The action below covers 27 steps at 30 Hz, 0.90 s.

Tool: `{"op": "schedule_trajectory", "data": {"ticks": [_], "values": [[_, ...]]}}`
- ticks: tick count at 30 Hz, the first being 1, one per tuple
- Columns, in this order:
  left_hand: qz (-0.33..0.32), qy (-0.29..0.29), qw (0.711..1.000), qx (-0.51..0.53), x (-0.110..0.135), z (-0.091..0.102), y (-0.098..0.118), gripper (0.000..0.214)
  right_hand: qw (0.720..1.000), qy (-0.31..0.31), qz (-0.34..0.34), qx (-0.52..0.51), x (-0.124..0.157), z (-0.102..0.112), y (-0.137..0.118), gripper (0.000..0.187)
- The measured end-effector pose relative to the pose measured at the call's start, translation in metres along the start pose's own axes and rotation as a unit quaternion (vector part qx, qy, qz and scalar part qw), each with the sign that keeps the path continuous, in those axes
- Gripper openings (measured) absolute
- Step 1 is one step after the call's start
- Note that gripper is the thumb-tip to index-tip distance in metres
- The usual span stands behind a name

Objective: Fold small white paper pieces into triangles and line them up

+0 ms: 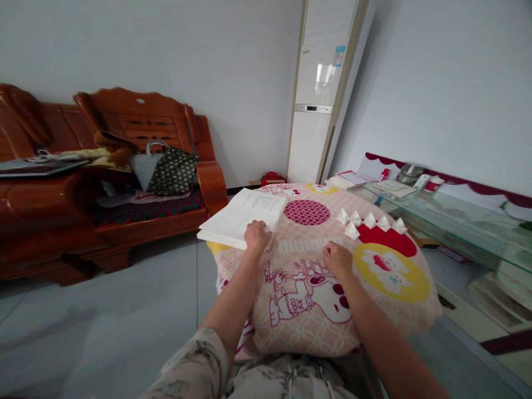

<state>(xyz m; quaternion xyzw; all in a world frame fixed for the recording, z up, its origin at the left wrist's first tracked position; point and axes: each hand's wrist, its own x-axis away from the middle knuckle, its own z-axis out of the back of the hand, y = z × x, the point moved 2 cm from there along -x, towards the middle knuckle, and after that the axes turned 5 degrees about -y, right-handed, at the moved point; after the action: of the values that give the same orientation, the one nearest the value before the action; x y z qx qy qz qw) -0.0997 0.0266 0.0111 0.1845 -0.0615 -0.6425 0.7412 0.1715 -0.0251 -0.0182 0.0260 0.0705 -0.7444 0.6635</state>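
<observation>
An open book (239, 219) with white pages lies at the table's left side. My left hand (256, 237) rests on its near right corner, fingers bent over the pages; what is under the fingertips is hidden. To the right of the book, a pale paper strip (305, 244) with faint lines lies flat across the patterned cloth. My right hand (338, 259) is curled closed at the strip's near right edge, with its fingertips against it. Beyond this hand stand several small folded white paper pyramids (369, 221), loosely in a row on the cloth.
The cartoon-print cloth (291, 271) covers the round table. A glass-topped cabinet (453, 221) with papers and containers runs along the right. A wooden sofa (145, 127) holding bags stands at the left. A tall white air conditioner (311, 133) fills the corner.
</observation>
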Motion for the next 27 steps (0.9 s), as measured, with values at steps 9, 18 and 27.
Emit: {"op": "schedule_trajectory", "data": {"ticks": [9,18,27], "values": [[0.006,-0.022,1.0,0.011,-0.014,0.001,-0.004,0.03,1.0,0.001,-0.004,0.008,0.001,-0.001,0.002,0.025],[-0.037,-0.026,0.999,-0.019,-0.05,-0.007,0.018,0.031,1.0,-0.006,-0.006,0.002,-0.001,-0.002,0.003,0.026],[-0.025,-0.027,0.998,-0.052,-0.05,-0.009,0.029,0.042,1.0,0.006,-0.006,-0.002,0.0,-0.003,0.003,0.025]]}}
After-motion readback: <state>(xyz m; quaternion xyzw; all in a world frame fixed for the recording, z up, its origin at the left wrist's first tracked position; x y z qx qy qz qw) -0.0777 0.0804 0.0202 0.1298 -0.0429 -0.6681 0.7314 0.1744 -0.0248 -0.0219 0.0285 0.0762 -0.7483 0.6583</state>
